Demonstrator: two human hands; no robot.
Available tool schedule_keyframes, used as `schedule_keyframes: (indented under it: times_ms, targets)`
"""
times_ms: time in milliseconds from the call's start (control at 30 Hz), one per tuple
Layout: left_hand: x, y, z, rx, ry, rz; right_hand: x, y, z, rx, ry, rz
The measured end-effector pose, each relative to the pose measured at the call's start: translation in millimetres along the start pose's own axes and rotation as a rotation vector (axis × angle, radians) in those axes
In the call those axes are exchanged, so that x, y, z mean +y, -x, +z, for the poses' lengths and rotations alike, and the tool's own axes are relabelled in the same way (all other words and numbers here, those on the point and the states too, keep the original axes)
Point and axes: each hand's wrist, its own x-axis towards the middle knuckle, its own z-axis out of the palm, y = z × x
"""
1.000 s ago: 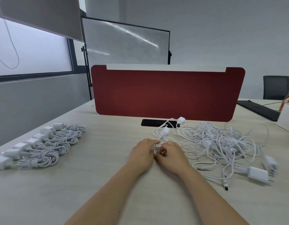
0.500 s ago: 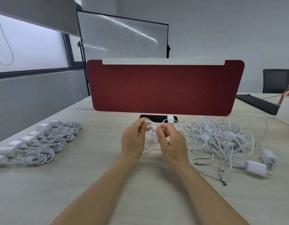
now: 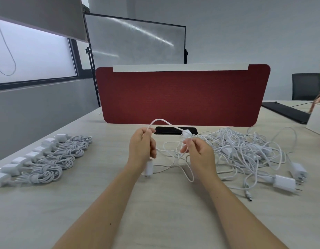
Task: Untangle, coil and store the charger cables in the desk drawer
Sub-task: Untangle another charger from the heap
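My left hand (image 3: 142,149) and my right hand (image 3: 200,155) are raised above the desk, each pinching the same white charger cable (image 3: 162,121), which arches between them. A white plug adapter (image 3: 148,168) hangs below my left hand. To the right lies a tangled heap of white cables (image 3: 245,151) with loose adapters (image 3: 285,183) at its near edge. A row of several coiled cables (image 3: 47,162) with their adapters lies on the left of the desk. No drawer is in view.
A red divider panel (image 3: 182,96) stands across the back of the wooden desk (image 3: 155,203), with a black cable slot (image 3: 175,130) at its foot. A black mat (image 3: 285,112) and a white box (image 3: 317,121) sit at the far right.
Both hands have lifted off the desk and moved apart, drawing one cable up out of the heap into an arch. The adapter now hangs under my left hand.
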Motion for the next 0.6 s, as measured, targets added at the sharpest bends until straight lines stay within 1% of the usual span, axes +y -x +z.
schedule_keyframes:
  times_ms: [67,100,133,167,200,267,333,400,500,600]
  targets:
    - [6,3,2,-0.175,0.186,-0.329,-5,2,2,0.012,-0.058,0.002]
    - [7,6,3,-0.270,0.247,-0.450,-6,2,3,0.011,-0.094,0.018]
    - [7,9,3,-0.361,0.272,-0.520,-5,1,2,0.009,-0.084,0.025]
    - [6,12,4,-0.440,0.275,-0.550,-2,-2,1,0.001,-0.018,0.006]
    - [6,15,4,-0.501,0.265,-0.557,1,-4,-2,-0.022,0.107,-0.016]
    - [4,15,5,-0.539,0.261,-0.541,8,-6,-6,-0.104,0.412,-0.016]
    - [2,12,6,-0.480,0.300,-0.476,9,-4,-7,-0.194,0.629,-0.007]
    - [-5,5,7,-0.355,0.324,-0.403,7,0,-4,-0.251,0.720,-0.008]
    - [-16,-5,6,-0.190,0.365,-0.355,2,5,0,-0.259,0.742,-0.029]
    - [-17,-11,1,-0.111,0.600,-0.377,-3,7,0,-0.250,0.733,-0.079]
